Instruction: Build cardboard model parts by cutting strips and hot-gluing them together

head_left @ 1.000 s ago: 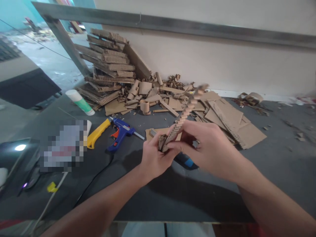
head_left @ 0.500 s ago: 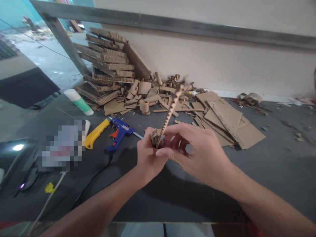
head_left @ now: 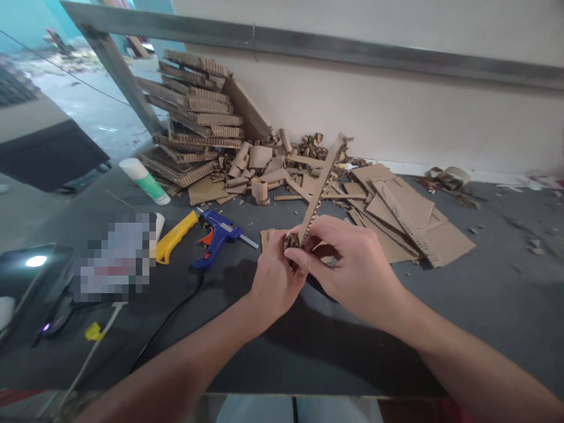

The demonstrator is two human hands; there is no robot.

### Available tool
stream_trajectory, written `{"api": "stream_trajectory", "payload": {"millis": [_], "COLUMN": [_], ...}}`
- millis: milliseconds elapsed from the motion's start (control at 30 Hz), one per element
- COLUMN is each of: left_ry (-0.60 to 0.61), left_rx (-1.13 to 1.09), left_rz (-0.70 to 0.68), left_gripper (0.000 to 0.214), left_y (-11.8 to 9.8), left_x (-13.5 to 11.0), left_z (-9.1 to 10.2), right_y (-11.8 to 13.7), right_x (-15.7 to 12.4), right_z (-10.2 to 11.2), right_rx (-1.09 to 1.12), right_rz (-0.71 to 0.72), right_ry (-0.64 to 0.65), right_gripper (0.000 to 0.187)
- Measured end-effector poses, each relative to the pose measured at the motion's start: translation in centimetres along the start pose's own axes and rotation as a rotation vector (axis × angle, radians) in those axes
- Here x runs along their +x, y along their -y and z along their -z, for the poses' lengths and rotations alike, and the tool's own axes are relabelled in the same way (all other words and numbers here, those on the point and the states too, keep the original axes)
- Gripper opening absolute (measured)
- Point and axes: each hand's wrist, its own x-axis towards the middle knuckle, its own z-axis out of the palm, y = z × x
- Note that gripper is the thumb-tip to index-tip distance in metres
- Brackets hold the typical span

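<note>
A corrugated cardboard strip (head_left: 321,191) slants up and to the right from between my hands, its far end frayed. Its near end is wound into a small tight coil (head_left: 291,241). My left hand (head_left: 279,273) is closed around that coil from the left. With thumb and fingers, my right hand (head_left: 352,258) pinches the strip close to where it meets the coil. Some of the coil is hidden behind my fingers. Partly behind my left hand, a flat cardboard piece (head_left: 265,236) lies on the table.
To the left lie a blue glue gun (head_left: 215,235), a yellow-handled cutter (head_left: 176,235) and a green-and-white tube (head_left: 145,181). Stacked cardboard panels (head_left: 198,111) stand behind a heap of scraps (head_left: 259,170). Flat cardboard sheets (head_left: 405,205) lie right on the dark table (head_left: 493,311).
The strip has turned, so its flat face now shows more than its wavy edge. My left hand has shifted slightly right, and both hands remain on the cardboard.
</note>
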Motion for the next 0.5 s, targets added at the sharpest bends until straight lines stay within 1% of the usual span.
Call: {"api": "stream_trajectory", "payload": {"millis": [100,167,233,333,400,500], "left_ry": [0.07,0.139,0.206,0.362,0.481,0.586], "left_rx": [0.021,-0.043,-0.12,-0.242,-0.314,-0.423], "left_rz": [-0.078,-0.14,-0.175,-0.132,-0.083,-0.037], "left_gripper": [0.029,0.03,0.029,0.023,0.019,0.013], "left_y": [-0.5,-0.7,-0.8,-0.9,-1.0,-1.1], "left_x": [0.5,1.0,1.5,2.5,3.0,3.7], "left_z": [0.4,0.6,0.9,1.4,1.6,1.9], "right_y": [-0.5,-1.0,-1.4,-1.9,-2.0,-2.3], "right_x": [0.2,0.3,0.4,0.7,0.9,1.1], "right_z": [0.1,0.2,0.5,1.0,1.5,2.1], "right_rx": [0.026,0.077,0.132,0.189,0.226,0.262], "right_rz": [-0.036,-0.08,-0.118,-0.14,-0.162,-0.205], "right_ry": [0.021,0.039,0.042,0.03,0.045,0.065], "right_gripper": [0.009,0.007,0.009,0.012,0.018,0.026]}}
